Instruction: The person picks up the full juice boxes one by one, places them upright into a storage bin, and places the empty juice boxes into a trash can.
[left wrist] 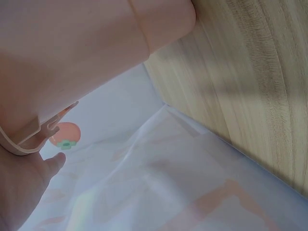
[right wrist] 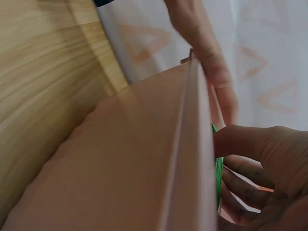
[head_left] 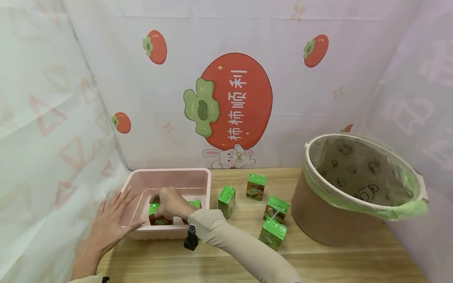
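A pink plastic basin (head_left: 170, 170) stands at the left of the table. Over its left rim lies my left hand (head_left: 109, 226), fingers spread and straight, thumb along the near corner. My right hand (head_left: 171, 202) reaches inside and grips a green-topped drink carton (head_left: 161, 221) near the front wall. In the right wrist view, that wall hides most of the carton, and only a green strip (right wrist: 218, 180) shows beside the curled fingers. Behind my right wrist, another green-topped carton (head_left: 195, 203) sits in the basin, partly covered.
Several more drink cartons stand upright right of the basin: one carton (head_left: 227, 201) close beside it, one carton (head_left: 256, 186) farther back, and a pair in front. A large bin (head_left: 318, 220) with a green plastic liner (head_left: 407, 210) stands at the right. White printed cloth (head_left: 301, 98) encloses the table.
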`<move>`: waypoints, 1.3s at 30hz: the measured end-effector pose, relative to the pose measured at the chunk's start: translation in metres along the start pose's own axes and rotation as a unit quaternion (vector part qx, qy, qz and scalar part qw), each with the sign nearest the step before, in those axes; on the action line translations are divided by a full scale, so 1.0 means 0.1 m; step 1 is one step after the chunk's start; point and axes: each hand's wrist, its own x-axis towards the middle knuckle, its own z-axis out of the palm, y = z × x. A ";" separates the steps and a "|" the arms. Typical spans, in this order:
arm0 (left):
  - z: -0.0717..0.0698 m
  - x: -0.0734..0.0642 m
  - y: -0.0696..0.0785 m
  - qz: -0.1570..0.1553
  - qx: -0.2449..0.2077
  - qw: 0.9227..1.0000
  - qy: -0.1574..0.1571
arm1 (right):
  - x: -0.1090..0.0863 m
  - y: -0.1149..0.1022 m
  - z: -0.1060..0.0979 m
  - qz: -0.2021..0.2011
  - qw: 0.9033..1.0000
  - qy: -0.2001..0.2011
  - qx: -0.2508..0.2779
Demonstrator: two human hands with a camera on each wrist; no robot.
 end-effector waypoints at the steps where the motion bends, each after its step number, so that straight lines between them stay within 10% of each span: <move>1: 0.00 0.00 0.00 -0.001 -0.001 1.000 0.000 | 0.01 0.01 0.02 0.001 1.000 -0.001 -0.002; 39: 0.01 0.00 -0.02 0.000 -0.002 1.000 -0.006 | 0.09 0.06 0.24 0.033 0.999 -0.013 0.006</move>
